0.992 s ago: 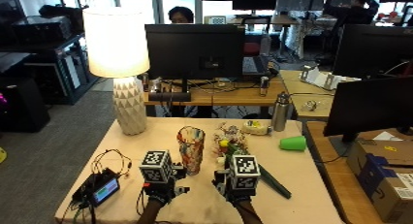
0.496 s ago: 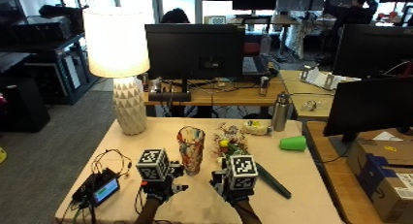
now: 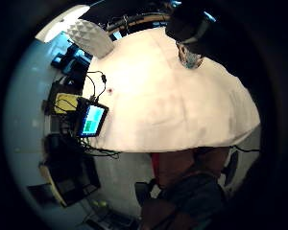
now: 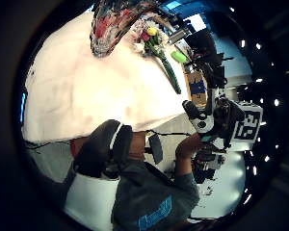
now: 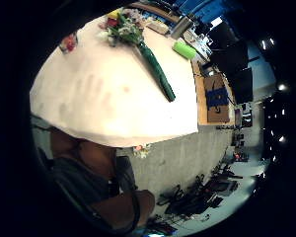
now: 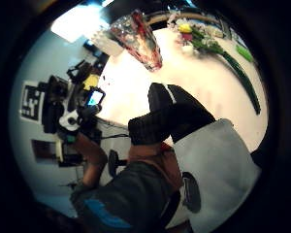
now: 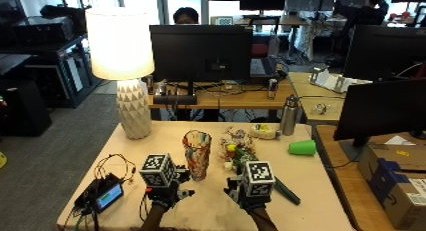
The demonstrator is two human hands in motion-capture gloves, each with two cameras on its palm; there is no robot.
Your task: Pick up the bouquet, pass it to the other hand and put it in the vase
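On table: bouquet (image 7: 241, 156) beside vase (image 7: 197, 155); stem (image 5: 157, 70) shows only in palm views

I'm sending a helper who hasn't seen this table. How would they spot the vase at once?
Start at the big lit lamp on the table's far left corner. To its right, near the table's middle, stands the vase, upright beside the lying bouquet. It is the only tall glass flecked with red and blue.
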